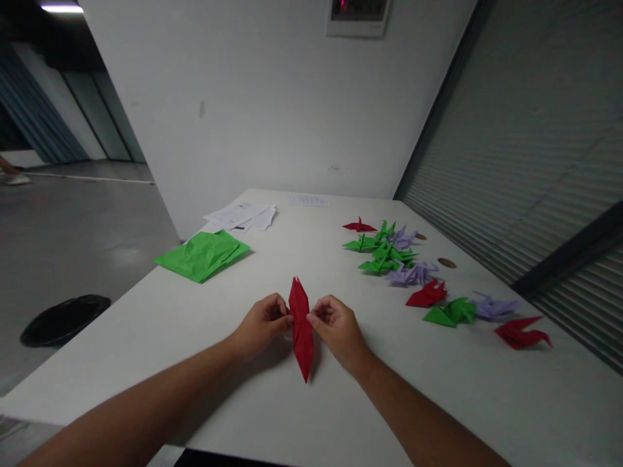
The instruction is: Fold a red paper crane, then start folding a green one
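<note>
A long, narrow piece of folded red paper [302, 331], pointed at both ends, is held just above the near middle of the white table. Its far end splits into two tips. My left hand [265, 322] pinches its left edge around mid-length between thumb and fingers. On the opposite edge, my right hand [338, 327] grips it the same way, thumb tip on the paper. The curled fingers of both hands are partly hidden behind the thumbs.
Several folded paper cranes in green [384, 257], lilac [494, 306] and red [522, 333] lie along the table's right side. Green paper sheets [202, 254] rest at left, with white printed papers [241, 215] behind. A black bin [65, 319] stands on the floor left of the table [160, 324].
</note>
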The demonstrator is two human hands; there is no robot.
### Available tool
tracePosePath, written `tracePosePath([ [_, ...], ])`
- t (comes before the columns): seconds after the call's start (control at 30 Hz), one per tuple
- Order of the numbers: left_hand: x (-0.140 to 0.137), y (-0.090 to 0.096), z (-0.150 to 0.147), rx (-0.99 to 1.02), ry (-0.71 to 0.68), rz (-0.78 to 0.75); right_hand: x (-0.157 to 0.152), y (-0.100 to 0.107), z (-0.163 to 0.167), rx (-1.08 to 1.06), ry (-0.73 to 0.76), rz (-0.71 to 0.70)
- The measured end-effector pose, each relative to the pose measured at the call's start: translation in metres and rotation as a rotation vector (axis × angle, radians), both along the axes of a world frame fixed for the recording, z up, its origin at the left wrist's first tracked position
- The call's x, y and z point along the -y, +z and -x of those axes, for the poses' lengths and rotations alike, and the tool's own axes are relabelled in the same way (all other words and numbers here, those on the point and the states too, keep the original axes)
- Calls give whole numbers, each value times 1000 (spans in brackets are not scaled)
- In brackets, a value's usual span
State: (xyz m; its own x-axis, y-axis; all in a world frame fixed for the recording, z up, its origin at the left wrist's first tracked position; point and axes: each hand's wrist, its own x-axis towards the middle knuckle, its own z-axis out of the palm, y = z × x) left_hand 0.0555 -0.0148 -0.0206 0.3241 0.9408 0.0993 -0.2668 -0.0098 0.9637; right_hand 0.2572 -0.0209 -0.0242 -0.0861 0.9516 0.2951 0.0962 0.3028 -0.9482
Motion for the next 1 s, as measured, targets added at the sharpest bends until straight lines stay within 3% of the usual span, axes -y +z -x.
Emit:
tracePosePath([
  [0.23, -2, -5, 2, -55, 16, -18, 1, 3, 0, 29, -9, -14],
  [0.47, -5, -11, 7, -331, 53, -171, 7, 6, 1, 28, 10, -92],
  [0.7, 2, -7, 3, -308, -75, -187, 14, 9, 1, 28, 59, -225],
  [0.9, 7, 2, 2, -374, -108, -306, 16, 14, 2, 173, 114, -291],
  [1.0, 9, 7, 1, -301, -149, -318, 17, 17, 3, 242, 177, -341],
])
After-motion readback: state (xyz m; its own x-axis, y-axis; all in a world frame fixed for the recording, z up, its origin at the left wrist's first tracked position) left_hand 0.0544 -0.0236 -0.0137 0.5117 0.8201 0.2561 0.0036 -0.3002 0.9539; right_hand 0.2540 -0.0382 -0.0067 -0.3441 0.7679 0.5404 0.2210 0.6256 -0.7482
